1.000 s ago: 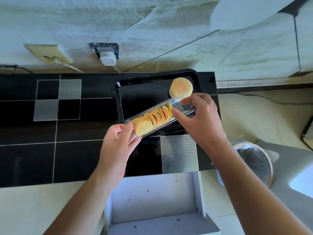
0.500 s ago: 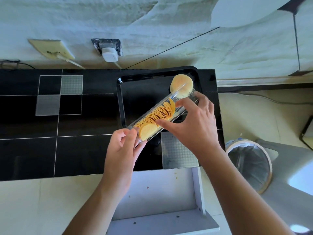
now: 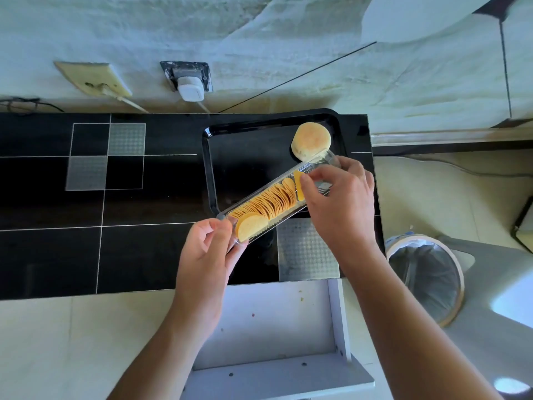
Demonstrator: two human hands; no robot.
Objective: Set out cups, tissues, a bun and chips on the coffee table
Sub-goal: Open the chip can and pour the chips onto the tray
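A long clear plastic chip tray (image 3: 317, 163) lies slantwise above the black coffee table (image 3: 115, 255), filled with a row of yellow chips (image 3: 268, 203). My left hand (image 3: 210, 255) grips its near end. My right hand (image 3: 340, 203) is at its far end, thumb and fingers pinching one chip (image 3: 298, 184) that stands up out of the row. A round golden bun (image 3: 311, 140) sits in the far right corner of a glossy black serving tray (image 3: 248, 157) on the table.
An open white drawer (image 3: 277, 327) juts out below the table's near edge. A lined waste bin (image 3: 427, 278) stands on the floor at the right. Wall sockets with a white plug (image 3: 189, 88) sit behind the table.
My right hand has slid from the tray's side to its far end and lifted one chip upright. The chip tray has shifted slightly farther over the serving tray.
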